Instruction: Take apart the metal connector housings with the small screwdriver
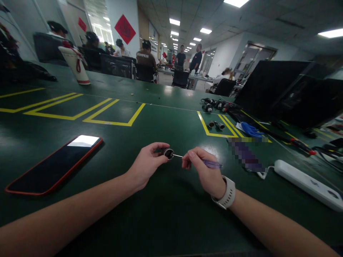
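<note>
My left hand (pixel 147 165) is closed round a small black round connector (pixel 168 153), held just above the green table (pixel 166 214). My right hand (pixel 205 171), with a white watch on the wrist, pinches a thin screwdriver with a purple handle (pixel 211 164). Its metal tip touches the face of the connector. Both hands are close together at the middle of the view.
A phone in a red case (pixel 55 164) lies at the left. A white power strip (pixel 308 184) lies at the right. Further connectors (pixel 217 125), a blue glove (pixel 250 129), dark cases (pixel 284 89) and a white cup (pixel 75 64) stand farther back. Several people work in the background.
</note>
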### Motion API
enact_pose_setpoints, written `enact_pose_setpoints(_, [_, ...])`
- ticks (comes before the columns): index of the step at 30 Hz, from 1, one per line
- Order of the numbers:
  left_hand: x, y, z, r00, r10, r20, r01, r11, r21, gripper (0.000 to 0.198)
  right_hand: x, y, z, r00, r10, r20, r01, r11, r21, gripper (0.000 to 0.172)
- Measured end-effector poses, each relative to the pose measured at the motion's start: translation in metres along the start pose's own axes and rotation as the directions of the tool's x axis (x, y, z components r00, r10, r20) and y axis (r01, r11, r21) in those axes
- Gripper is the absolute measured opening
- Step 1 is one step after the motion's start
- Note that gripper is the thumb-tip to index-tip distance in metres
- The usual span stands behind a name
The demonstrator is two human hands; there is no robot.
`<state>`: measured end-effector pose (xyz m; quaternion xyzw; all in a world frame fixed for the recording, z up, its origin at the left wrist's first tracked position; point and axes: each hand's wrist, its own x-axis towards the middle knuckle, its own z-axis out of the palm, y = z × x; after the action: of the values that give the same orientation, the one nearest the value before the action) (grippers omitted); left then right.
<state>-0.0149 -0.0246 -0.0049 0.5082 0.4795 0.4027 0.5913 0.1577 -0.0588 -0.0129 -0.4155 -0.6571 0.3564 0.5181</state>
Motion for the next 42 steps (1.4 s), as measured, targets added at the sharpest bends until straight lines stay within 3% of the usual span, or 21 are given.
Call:
enact_pose_setpoints(5, [-0.002,-0.002,0.001,0.998,0.008,0.055,-0.008,1.0,0.007,0.037,-0.004,-0.006,0.004,0.996,-0.066,0.063,0.079,0.973,-0.217,0.025])
enact_pose_setpoints(12, [-0.003,-0.002,0.003,0.999,0.044,0.024,-0.045,0.998,0.052,0.035,-0.005,-0.009,0.007,0.986,-0.138,0.088,0.159,0.934,-0.321,0.022])
enact_pose_setpoints(23, [-0.004,-0.002,0.004,0.991,0.136,0.014,-0.137,0.985,0.1,0.026,-0.008,-0.011,0.011,0.958,-0.238,0.16,0.284,0.867,-0.41,0.02])
enact_pose_setpoints(29, [-0.006,0.002,0.006,0.989,0.146,0.002,-0.145,0.98,0.137,0.027,-0.01,-0.01,0.01,0.92,-0.303,0.25,0.389,0.784,-0.484,0.016])
enact_pose_setpoints(35, [-0.007,0.005,0.006,0.986,0.169,0.01,-0.168,0.972,0.162,0.026,-0.01,-0.01,0.011,0.93,-0.297,0.214,0.366,0.788,-0.496,0.018])
enact_pose_setpoints(42, [-0.006,0.003,0.003,0.986,0.164,0.014,-0.164,0.969,0.183,0.026,-0.011,-0.013,0.01,0.9,-0.329,0.286,0.434,0.74,-0.514,0.017])
